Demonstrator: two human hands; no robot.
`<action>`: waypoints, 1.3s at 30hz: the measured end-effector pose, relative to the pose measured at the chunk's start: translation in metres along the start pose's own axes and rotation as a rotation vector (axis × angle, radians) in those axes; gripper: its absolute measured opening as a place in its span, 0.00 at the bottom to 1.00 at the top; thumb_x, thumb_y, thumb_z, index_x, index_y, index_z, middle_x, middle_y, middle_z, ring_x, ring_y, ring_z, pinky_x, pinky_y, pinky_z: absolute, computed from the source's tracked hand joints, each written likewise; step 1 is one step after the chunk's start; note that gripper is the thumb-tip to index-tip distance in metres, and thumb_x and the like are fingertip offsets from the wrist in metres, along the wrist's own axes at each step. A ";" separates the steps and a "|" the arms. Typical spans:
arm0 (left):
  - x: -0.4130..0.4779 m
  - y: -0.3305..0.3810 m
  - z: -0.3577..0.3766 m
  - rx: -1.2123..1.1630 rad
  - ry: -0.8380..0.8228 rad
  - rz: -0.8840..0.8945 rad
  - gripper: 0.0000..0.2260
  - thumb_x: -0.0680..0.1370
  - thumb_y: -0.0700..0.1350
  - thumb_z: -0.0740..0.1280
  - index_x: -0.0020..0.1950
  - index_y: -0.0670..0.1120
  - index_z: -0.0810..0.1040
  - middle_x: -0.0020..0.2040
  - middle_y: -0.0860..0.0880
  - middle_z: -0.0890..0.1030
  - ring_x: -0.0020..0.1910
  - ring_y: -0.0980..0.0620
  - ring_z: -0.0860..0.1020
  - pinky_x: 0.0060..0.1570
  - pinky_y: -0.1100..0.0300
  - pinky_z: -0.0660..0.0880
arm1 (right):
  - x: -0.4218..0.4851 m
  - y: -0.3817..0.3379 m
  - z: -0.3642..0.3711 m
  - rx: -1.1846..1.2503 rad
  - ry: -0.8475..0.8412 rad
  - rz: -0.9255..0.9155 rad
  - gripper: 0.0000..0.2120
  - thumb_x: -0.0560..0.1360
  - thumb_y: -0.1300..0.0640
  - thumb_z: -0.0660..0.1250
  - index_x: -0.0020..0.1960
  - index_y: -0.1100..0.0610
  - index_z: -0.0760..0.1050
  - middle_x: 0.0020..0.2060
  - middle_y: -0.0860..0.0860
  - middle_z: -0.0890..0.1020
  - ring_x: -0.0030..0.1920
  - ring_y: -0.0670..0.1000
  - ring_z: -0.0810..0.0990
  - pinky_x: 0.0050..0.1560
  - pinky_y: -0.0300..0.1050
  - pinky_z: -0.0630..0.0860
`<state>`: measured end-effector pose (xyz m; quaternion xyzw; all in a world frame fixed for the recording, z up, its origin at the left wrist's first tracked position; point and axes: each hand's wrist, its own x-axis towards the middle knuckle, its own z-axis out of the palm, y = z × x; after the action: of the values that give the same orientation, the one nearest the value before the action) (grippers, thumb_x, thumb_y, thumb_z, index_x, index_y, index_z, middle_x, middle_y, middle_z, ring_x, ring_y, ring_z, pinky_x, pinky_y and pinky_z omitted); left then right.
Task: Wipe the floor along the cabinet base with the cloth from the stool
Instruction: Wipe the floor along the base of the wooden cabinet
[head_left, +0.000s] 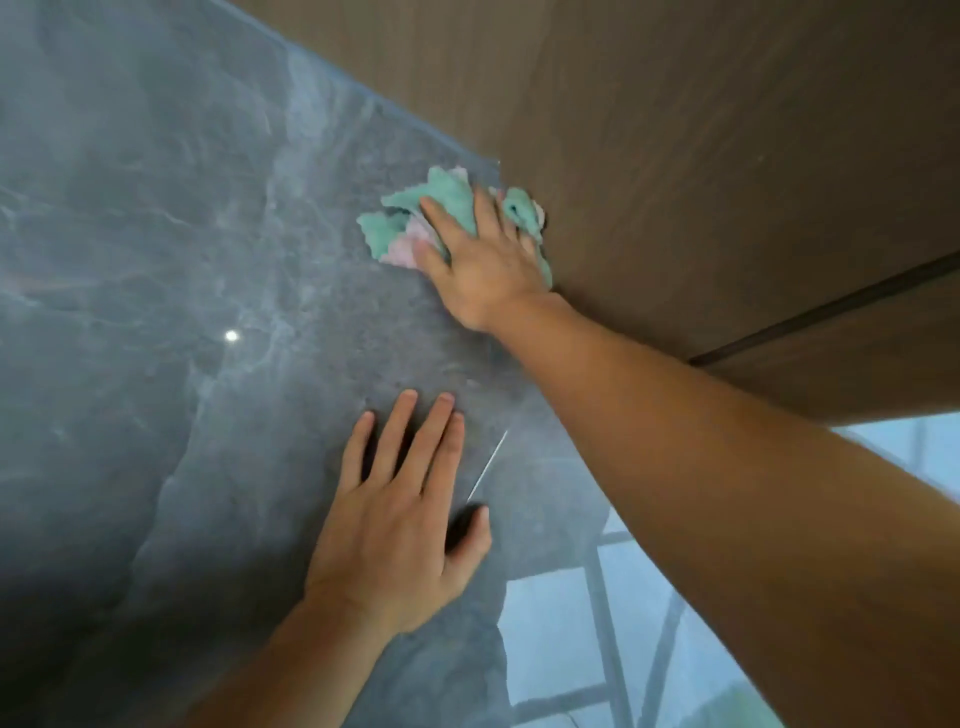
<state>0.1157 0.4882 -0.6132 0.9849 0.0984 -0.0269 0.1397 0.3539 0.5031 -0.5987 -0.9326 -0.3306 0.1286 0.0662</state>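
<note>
Head camera view, looking down at a person's two bare arms over a glossy grey marble-patterned floor (156, 260). The right hand (480, 262) reaches forward and presses flat on a crumpled mint-green and pink cloth (447, 205), fingers spread over it rather than closed around it. The cloth lies on the floor under and just ahead of that hand, its far edge touching the base of a brown wood-grain cabinet (701, 156) that runs along the hand's right side.

The left hand (400, 525) rests nearer the camera, palm down on bare floor with fingers apart, holding nothing; it seems to prop the body.

Judging progress: the cloth is already off the stool and down at the cabinet base, so fetching is done and wiping appears under way. How much of the strip along the base is finished cannot be read; the floor shows no clear wet or clean trail, only pale veining and a small bright light reflection to the left of the right hand. The stretch of base beyond the cloth looks likely still to do.

Hard to make out: the stool is not in view. The part of the cloth under the palm is hidden. Behind the right forearm, a pale reflection with dark bars shows on the floor, probably a window. A thin dark seam crosses the cabinet face.
</note>
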 end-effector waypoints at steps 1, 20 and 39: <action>0.000 0.001 0.000 0.005 0.005 0.001 0.34 0.76 0.60 0.61 0.76 0.40 0.68 0.79 0.44 0.68 0.79 0.39 0.64 0.76 0.36 0.59 | 0.017 -0.005 -0.003 -0.002 -0.037 0.038 0.28 0.80 0.38 0.49 0.78 0.40 0.51 0.80 0.58 0.46 0.79 0.60 0.44 0.75 0.60 0.44; 0.000 -0.001 0.000 0.032 0.054 -0.059 0.26 0.76 0.61 0.61 0.73 0.56 0.71 0.78 0.44 0.69 0.75 0.23 0.58 0.74 0.26 0.50 | 0.028 -0.020 -0.006 -0.016 -0.191 -0.007 0.32 0.70 0.24 0.49 0.73 0.27 0.47 0.79 0.49 0.36 0.77 0.69 0.42 0.74 0.68 0.42; 0.000 -0.004 -0.002 0.000 0.063 -0.048 0.26 0.75 0.62 0.61 0.72 0.56 0.73 0.78 0.44 0.70 0.76 0.24 0.58 0.73 0.25 0.52 | -0.012 -0.016 0.005 -0.006 -0.149 -0.056 0.32 0.71 0.25 0.48 0.73 0.28 0.47 0.79 0.52 0.35 0.76 0.67 0.36 0.73 0.70 0.38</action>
<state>0.1145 0.4927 -0.6118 0.9827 0.1261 0.0008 0.1356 0.3334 0.5083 -0.5978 -0.9111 -0.3608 0.1946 0.0420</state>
